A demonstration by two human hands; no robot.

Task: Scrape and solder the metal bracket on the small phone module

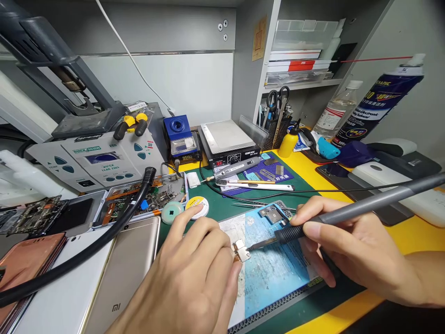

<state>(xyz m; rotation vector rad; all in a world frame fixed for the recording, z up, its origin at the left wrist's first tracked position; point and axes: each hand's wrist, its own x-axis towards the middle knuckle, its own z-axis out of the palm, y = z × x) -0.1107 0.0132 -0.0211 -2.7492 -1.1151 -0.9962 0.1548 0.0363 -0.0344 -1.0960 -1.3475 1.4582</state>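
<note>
Pinched in the fingers of my left hand (194,273) is a small silvery metal part (243,251) with a copper-coloured section. My right hand (354,241) grips a soldering iron (365,204) like a pen, and its tip reaches the right edge of the metal part; whether they touch I cannot tell. Both hands are over a blue and white work pad (271,273), stained in places. At the pad's far edge lies a small circuit board (273,214), close to the iron's grip. Tweezers (252,204) rest just beyond the pad.
A hot-air station (104,160) stands at the left, its black hose (135,204) curving across several phones (127,278). Behind the pad are a heating plate (227,139), brushes (257,185) and a round tin (197,207). The iron's cable (313,190) crosses the table. A spray can (378,102) stands at right.
</note>
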